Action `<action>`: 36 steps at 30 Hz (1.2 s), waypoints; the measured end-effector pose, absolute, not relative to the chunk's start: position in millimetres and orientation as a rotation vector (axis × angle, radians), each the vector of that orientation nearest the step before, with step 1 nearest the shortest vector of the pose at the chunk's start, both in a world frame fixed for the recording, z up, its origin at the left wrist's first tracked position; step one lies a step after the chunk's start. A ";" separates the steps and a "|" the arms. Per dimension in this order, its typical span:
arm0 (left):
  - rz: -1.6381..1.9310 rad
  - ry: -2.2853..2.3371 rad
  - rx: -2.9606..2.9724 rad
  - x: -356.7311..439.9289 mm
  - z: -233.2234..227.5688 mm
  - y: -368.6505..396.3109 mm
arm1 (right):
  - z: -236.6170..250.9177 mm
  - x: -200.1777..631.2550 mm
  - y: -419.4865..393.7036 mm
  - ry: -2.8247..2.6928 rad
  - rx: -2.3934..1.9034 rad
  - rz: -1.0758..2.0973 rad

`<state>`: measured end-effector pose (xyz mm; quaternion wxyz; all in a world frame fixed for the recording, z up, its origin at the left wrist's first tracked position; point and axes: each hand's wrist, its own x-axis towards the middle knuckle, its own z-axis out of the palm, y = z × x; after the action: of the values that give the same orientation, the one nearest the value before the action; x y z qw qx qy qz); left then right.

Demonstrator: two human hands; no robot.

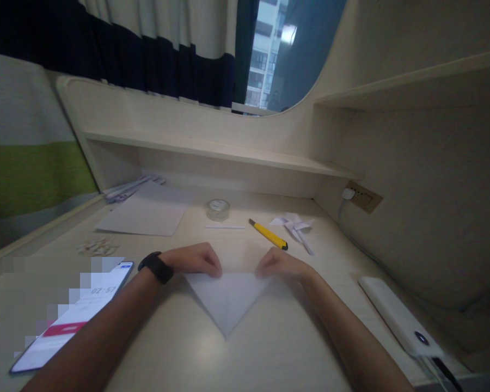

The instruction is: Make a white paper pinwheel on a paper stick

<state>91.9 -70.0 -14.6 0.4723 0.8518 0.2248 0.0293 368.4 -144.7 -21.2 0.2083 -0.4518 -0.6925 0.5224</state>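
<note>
Much pale desk [204,365] shows around a white paper triangle [227,302], its tip toward the wearer; the left hand [198,258] and right hand [283,264], fingers curled, pinch its long far edge (a yellow cutter [269,235] lies just beyond the right).

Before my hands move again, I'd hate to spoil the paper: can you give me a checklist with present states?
1. Left hand at the paper: ok, on the far edge, left part.
2. Right hand at the paper: ok, near the right corner.
3. Paper's point towards you: ok.
4. Paper's layers matched: cannot tell, too blurred.
5. Cutter off the paper: ok, lying beyond the right hand.
6. Phone fully in view: not ok, the left forearm covers part.
</note>
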 end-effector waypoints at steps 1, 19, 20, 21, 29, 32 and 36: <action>0.083 0.557 2.078 89.1 -14.6 -67.9 | -20.7 374.1 -145.6 -1.903 -1.250 1.470; 0.479 0.849 1.761 87.6 -33.0 -60.3 | -23.7 332.1 -169.3 -2.528 -1.099 -0.056; 0.468 0.845 1.759 87.0 -34.0 -59.6 | -25.4 329.7 -170.1 -2.547 -1.079 -0.060; 0.454 0.848 1.760 86.3 -34.9 -58.8 | -26.3 328.9 -170.4 -2.562 -1.052 -0.043; 0.328 0.856 1.838 80.9 -41.8 -50.5 | -32.9 334.2 -164.9 -2.570 -0.947 -0.063; 0.359 0.859 1.859 81.8 -43.4 -49.7 | -38.1 331.0 -166.2 -2.558 -0.960 -0.298; 0.389 0.895 1.880 84.0 -44.6 -47.9 | -34.9 323.5 -173.7 -2.568 -0.893 -0.479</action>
<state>84.0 -47.9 -44.6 0.4897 0.7739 0.3683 0.1600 323.5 -173.7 -34.9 0.1894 -0.3176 -0.9133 -0.1705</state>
